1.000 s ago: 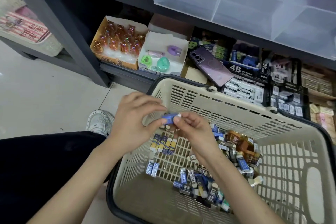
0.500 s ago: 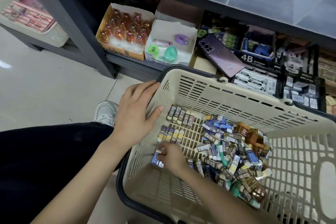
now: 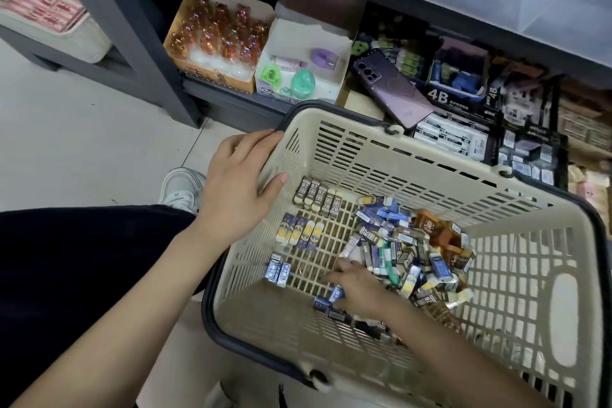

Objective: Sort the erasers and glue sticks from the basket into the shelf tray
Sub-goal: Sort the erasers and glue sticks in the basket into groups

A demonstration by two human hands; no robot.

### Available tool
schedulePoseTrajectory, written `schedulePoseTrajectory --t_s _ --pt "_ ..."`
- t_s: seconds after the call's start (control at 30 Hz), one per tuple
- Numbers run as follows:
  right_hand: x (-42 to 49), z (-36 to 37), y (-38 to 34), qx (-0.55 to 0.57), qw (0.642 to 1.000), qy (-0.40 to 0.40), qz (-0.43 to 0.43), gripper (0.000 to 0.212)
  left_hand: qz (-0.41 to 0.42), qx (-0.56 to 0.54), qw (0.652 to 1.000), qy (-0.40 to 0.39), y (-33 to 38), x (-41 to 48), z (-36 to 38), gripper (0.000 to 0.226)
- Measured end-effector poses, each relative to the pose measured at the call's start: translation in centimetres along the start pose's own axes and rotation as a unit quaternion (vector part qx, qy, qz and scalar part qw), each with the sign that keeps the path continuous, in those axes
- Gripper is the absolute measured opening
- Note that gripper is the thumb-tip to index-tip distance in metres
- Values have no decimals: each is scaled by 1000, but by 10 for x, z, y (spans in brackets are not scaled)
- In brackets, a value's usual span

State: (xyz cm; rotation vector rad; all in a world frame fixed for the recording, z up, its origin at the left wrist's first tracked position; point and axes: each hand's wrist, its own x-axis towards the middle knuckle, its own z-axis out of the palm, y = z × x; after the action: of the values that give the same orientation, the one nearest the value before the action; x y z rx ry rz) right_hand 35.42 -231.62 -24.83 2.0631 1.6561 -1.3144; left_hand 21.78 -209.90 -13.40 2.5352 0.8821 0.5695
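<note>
The basket is beige with slotted walls and a dark navy rim. One eraser row carries brown-and-cream sleeves printed 2B. A second row is purple with yellow ovals. A pair is blue with a fine white pattern. The loose pile mixes blue, white, green and amber, possibly with brown wrappers. The phone is purple.
</note>
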Motion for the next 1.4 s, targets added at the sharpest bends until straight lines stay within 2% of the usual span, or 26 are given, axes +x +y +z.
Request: schedulePoseTrajectory --t_s 0.07,0.17,0.33,0.53,0.7,0.83,0.9,1.0,1.13,1.27,1.4 --pt "-4 0 6 -2 1000 -25 -6 48 0 1 1000 -3 0 0 0 55" --pt "-8 -2 7 -16 997 -81 -12 52 1 3 1000 -9 0 1 0 55" --pt "-12 -3 3 -51 994 -90 -46 55 -13 0 1000 -26 0 1 0 57" --pt "-7 -6 4 74 993 -91 -17 51 -34 -8 999 -40 2 1 -3 59" --pt "-4 -6 3 73 991 -114 -4 61 -40 -11 998 -45 1 1 -3 60" --pt "-3 -12 3 161 980 -120 13 54 -40 -13 998 -46 0 1 -2 60" --pt "-3 -13 2 176 976 -126 14 57 -41 -14 998 -50 0 0 -2 61" --pt "0 -15 2 158 976 -147 7 62 -43 -19 997 -54 1 0 -2 62" --pt "-2 -16 0 166 978 -130 -4 51 -44 -24 997 -51 2 1 -3 58" --pt "0 -20 -8 73 985 -155 -8 63 -46 -27 997 -53 3 0 -3 57" --pt "4 -26 -9 131 970 -205 -15 56 -50 -35 996 -57 4 -2 -4 59"
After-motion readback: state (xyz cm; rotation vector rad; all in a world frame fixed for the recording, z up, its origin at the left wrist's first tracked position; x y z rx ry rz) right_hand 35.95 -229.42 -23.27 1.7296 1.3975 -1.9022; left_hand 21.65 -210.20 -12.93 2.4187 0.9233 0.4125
